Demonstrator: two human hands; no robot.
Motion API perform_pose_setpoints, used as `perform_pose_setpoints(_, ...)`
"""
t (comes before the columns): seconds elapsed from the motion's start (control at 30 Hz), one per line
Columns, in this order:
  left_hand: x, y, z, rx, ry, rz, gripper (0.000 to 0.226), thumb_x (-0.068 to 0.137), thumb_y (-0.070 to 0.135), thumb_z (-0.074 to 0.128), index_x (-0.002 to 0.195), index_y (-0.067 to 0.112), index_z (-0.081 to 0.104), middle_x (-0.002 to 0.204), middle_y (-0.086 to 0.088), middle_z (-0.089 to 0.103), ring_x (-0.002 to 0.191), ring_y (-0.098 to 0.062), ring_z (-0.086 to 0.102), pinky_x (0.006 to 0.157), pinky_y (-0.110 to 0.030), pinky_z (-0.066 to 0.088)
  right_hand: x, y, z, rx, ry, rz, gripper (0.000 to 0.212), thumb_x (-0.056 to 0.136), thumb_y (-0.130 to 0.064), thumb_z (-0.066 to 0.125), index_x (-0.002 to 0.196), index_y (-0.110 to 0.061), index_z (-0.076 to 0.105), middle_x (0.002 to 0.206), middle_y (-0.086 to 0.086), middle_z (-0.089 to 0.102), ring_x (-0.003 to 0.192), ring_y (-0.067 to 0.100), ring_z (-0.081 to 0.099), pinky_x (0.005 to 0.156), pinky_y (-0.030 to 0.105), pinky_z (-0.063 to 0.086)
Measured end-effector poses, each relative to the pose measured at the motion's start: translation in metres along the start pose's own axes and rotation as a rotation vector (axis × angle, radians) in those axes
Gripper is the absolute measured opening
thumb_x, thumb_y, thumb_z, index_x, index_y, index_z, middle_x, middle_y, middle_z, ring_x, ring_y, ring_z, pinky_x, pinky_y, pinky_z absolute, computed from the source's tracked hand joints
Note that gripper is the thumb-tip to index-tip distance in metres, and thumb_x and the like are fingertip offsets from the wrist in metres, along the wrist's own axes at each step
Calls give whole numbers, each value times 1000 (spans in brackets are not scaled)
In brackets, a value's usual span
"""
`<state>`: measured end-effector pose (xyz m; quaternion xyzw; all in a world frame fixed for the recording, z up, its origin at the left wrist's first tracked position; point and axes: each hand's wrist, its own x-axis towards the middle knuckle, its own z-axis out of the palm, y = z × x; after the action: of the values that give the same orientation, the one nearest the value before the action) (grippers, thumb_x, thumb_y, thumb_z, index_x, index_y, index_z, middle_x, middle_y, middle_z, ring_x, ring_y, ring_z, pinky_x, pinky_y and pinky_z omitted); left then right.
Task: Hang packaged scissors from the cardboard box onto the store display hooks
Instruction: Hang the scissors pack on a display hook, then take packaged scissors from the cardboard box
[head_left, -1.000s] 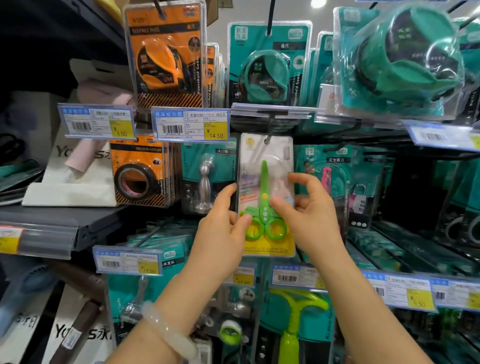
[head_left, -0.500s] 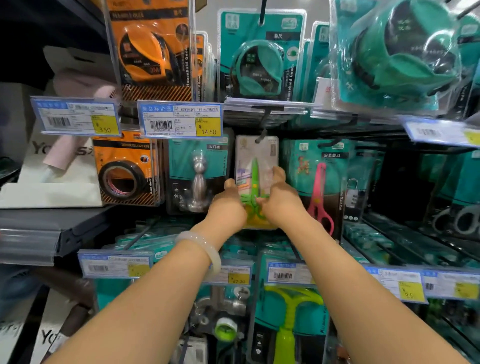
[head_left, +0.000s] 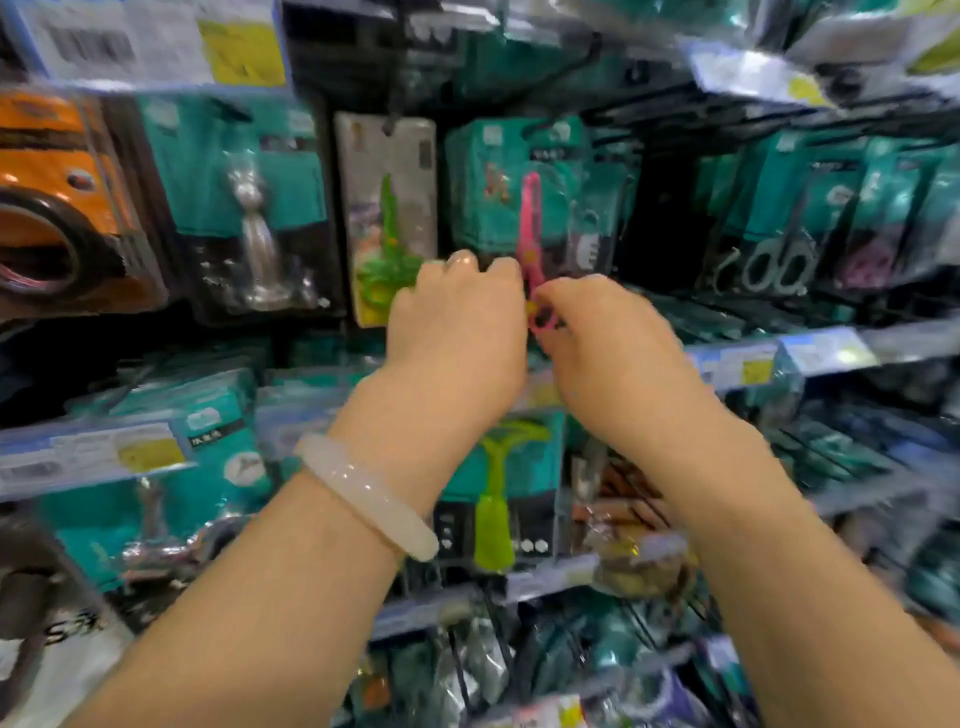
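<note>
So the green scissors pack (head_left: 387, 223) is hanging on its display hook (head_left: 388, 122) in the middle row of the rack, and I'll use it as the landmark. It hangs straight and neither hand is on it, so that one looks done to me.

Both hands sit just right of the green pack's lower half, in front of the pink scissors pack (head_left: 524, 208) on the next hook over. The left hand (head_left: 457, 322), the one with the pale bangle (head_left: 363, 499) on the wrist, has its fingers curled with the knuckles up near the bottom of the pink pack. The right hand (head_left: 608, 332) is curled too, right by the pink handles. The frame is pretty smeared with motion, so I can't honestly tell if either hand is pinching that pack or just hovering on it.

Left of the green pack there's a silver doorstop pack (head_left: 254, 218), and further left an orange tape pack (head_left: 57, 208). Below it is a lime-green tool pack (head_left: 493, 499).

The cardboard box isn't in view, so I can't say how many packs are left to hang. My guess is at least one is finished and the hands are tidying the neighbour.
</note>
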<state>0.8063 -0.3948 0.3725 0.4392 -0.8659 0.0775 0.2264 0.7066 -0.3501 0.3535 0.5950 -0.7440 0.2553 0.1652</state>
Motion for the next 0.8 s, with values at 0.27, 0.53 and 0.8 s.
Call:
perform_pose_setpoints(0.27,-71,106,64,35,-171,394,45,91,28,55,130,13,37,130,-12,43,122,-33,41,92,-43,39,-121,103,-4,-141,-283,332,44,90,-21,57,131,-14,43,123,13,51,116,34,48,88,41,46)
perform_pose_setpoints(0.53,-142,235,149,-22,-463,567,43,92,23,56,130,12,39,130,-13,44,122,-33,42,92,-43,39,-268,221,12,-164,-470,627,35,90,-18,57,122,-8,43,122,18,48,113,37,48,77,38,40)
perform_pose_setpoints(0.8,-238,361,197,-7,-715,690,39,94,24,53,129,10,41,129,-14,45,121,-34,43,93,-43,40,-423,315,-26,-137,-556,851,35,90,-20,54,122,-9,44,124,17,50,116,36,49,88,40,44)
